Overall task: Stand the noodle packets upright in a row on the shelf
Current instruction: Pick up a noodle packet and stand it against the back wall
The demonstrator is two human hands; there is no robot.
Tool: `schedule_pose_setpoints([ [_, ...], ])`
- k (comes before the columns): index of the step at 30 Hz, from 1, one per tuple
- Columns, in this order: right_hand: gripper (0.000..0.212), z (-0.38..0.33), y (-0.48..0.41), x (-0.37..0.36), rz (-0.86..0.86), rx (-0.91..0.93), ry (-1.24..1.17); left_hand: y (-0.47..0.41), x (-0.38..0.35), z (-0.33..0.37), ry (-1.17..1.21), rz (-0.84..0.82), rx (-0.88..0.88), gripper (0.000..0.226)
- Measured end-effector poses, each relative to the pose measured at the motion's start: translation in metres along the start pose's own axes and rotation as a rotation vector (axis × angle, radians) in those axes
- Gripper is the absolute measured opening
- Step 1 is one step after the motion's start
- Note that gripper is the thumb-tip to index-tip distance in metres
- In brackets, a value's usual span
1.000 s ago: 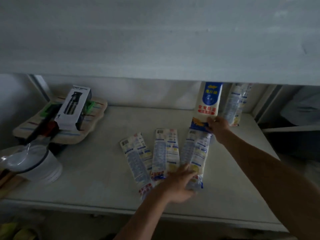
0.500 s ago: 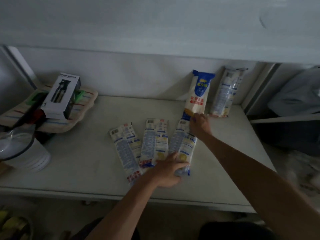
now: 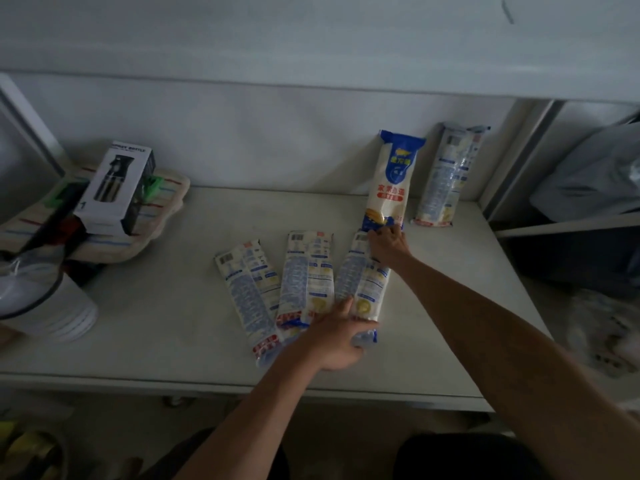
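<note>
Two noodle packets lean upright against the shelf's back wall at the right: a blue-topped packet and a clear printed one beside it. My right hand grips the bottom of the blue-topped packet. Three more packets lie flat, fanned out on the shelf: the left one, the middle one and the right one. My left hand rests on the near ends of the middle and right flat packets, with its fingers curled around the right packet's end.
A boxed bottle lies on a striped mat at the shelf's left rear. A white bowl with a lid stands at the left front. An upright post bounds the shelf on the right, with bags beyond.
The view has tilted down, so both upright packets show in full. My right hand stays on the blue-topped packet's bottom, and my left hand stays on the flat packets' near ends.
</note>
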State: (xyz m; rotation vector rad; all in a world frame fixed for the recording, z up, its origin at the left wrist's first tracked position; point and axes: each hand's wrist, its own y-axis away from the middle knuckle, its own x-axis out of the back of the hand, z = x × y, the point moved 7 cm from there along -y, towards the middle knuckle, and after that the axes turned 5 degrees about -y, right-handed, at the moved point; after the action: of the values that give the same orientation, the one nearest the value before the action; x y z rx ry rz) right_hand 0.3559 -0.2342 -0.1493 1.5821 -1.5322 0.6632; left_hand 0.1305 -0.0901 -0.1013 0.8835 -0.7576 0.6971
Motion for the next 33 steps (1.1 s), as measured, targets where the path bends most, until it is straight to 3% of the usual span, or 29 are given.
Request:
schedule_pose_setpoints([
  [3, 0.063, 0.003, -0.004, 0.003, 0.019, -0.066, -0.071, -0.001, -0.003, -0.003, 0.024, 0.005, 0.004, 0.06],
  [8, 0.064, 0.024, 0.004, 0.028, 0.452, -0.344, -0.59, -0.001, -0.003, -0.006, 0.064, 0.024, -0.023, 0.06],
  [10, 0.074, 0.033, 0.002, 0.034, 0.481, -0.361, -0.71, -0.002, -0.004, -0.008, 0.077, 0.015, -0.017, 0.061],
  [13, 0.084, 0.009, -0.005, 0.042, 0.383, -0.13, -0.594, -0.004, -0.004, -0.01, 0.083, 0.003, -0.018, 0.061],
  [18, 0.057, -0.022, -0.006, 0.031, 0.23, -0.015, -0.174, -0.007, -0.005, -0.011, 0.089, -0.006, -0.006, 0.059],
  [26, 0.055, -0.01, -0.019, 0.023, 0.135, 0.033, -0.181, -0.009, -0.009, -0.011, 0.052, -0.015, 0.02, 0.06],
  [33, 0.061, -0.01, -0.029, 0.035, 0.164, 0.228, -0.112, -0.005, -0.006, -0.009, 0.044, -0.024, 0.015, 0.063],
])
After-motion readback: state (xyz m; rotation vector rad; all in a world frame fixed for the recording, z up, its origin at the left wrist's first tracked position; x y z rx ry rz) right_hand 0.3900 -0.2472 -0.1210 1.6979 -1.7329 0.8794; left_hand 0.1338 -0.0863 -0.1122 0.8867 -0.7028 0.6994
